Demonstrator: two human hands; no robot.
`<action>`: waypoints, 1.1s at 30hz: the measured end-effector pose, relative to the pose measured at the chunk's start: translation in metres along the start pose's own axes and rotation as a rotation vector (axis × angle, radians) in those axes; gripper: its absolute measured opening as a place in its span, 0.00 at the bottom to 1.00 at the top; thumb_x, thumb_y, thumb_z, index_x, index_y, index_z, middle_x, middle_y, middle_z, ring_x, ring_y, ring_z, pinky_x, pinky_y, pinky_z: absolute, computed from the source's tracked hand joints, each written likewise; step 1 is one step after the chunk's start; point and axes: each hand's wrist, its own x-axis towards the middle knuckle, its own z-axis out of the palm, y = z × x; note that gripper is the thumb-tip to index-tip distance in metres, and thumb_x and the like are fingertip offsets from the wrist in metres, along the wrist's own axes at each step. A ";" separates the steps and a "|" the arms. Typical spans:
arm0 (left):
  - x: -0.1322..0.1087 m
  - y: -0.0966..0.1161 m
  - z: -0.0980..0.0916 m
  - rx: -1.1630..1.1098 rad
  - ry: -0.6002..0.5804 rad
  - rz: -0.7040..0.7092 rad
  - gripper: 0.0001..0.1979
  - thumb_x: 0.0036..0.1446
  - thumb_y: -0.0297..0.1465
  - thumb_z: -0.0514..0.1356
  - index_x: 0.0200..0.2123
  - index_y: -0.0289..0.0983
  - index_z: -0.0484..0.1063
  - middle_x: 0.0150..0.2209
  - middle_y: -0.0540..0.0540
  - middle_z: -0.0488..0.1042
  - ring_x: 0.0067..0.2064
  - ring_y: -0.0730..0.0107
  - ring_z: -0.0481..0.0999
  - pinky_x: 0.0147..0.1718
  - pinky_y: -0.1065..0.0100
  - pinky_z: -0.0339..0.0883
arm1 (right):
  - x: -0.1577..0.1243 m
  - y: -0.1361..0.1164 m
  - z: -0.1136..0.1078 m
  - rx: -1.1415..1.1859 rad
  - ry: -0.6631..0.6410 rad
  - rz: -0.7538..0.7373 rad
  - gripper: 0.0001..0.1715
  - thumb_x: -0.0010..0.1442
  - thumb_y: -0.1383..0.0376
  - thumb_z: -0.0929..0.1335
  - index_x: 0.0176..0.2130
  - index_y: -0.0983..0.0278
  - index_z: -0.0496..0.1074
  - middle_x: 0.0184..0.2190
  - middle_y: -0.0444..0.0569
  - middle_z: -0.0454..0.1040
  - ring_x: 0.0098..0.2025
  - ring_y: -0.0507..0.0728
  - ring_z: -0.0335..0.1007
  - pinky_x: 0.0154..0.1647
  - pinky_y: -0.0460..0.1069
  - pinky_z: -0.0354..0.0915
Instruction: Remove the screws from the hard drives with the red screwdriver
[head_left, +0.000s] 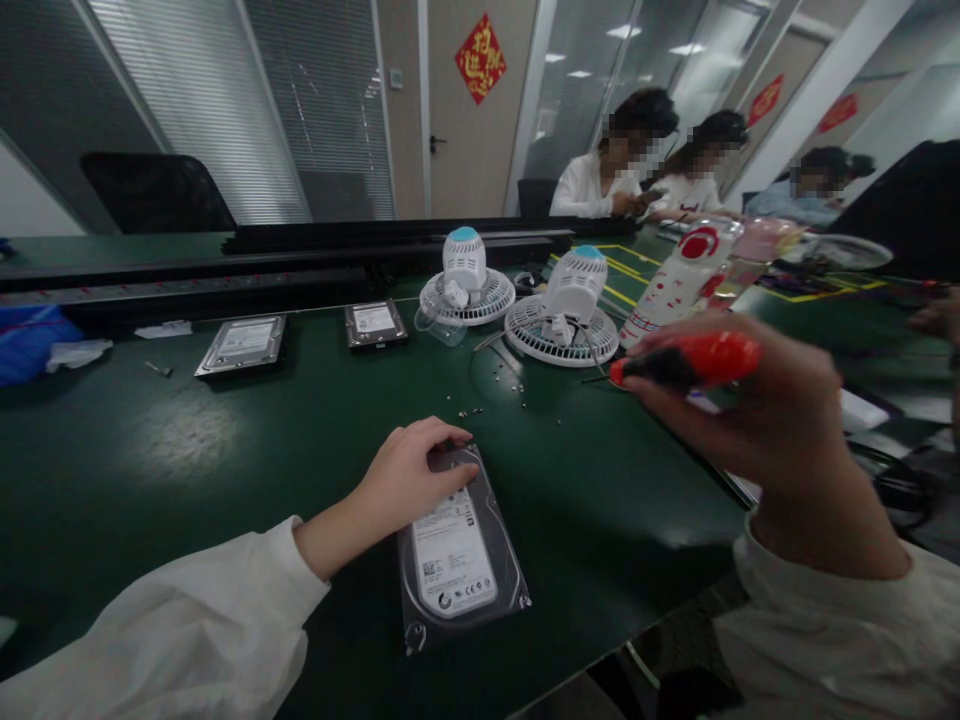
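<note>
A hard drive (454,560) lies label up on the green table in front of me. My left hand (416,465) grips its far end, thumb on the top face and fingers curled over the edge, partly hidden. Raised at the right, my right hand (780,420) is closed around a red and black screwdriver (690,362). Its thin shaft points left, in the air and apart from the drive. Several tiny screws (472,412) are scattered on the table just beyond the drive.
Two more hard drives, a larger one (244,343) and a smaller one (374,324), lie at the back left. Two white fans (465,290) stand face down behind the screws. A patterned bottle (675,285) is beyond my right hand. Several people sit at the far right.
</note>
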 end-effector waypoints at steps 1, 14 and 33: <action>0.000 0.001 0.000 0.002 0.000 -0.007 0.17 0.62 0.40 0.66 0.52 0.42 0.80 0.52 0.44 0.80 0.52 0.51 0.79 0.53 0.48 0.71 | 0.013 0.002 0.003 0.024 0.129 0.033 0.20 0.56 0.61 0.79 0.46 0.55 0.73 0.42 0.45 0.78 0.38 0.55 0.76 0.38 0.51 0.73; 0.000 -0.001 0.000 -0.004 -0.004 0.000 0.16 0.61 0.40 0.67 0.50 0.44 0.81 0.52 0.44 0.81 0.54 0.48 0.78 0.56 0.43 0.70 | 0.032 0.041 0.123 0.844 0.023 0.948 0.31 0.46 0.54 0.78 0.42 0.58 0.61 0.18 0.34 0.67 0.15 0.48 0.60 0.13 0.44 0.55; -0.005 0.002 0.005 -0.067 -0.008 -0.023 0.15 0.62 0.40 0.67 0.50 0.44 0.82 0.52 0.45 0.81 0.53 0.51 0.78 0.53 0.47 0.71 | 0.037 0.014 0.101 0.754 0.279 0.767 0.34 0.48 0.56 0.80 0.41 0.55 0.56 0.34 0.40 0.72 0.24 0.49 0.66 0.16 0.44 0.59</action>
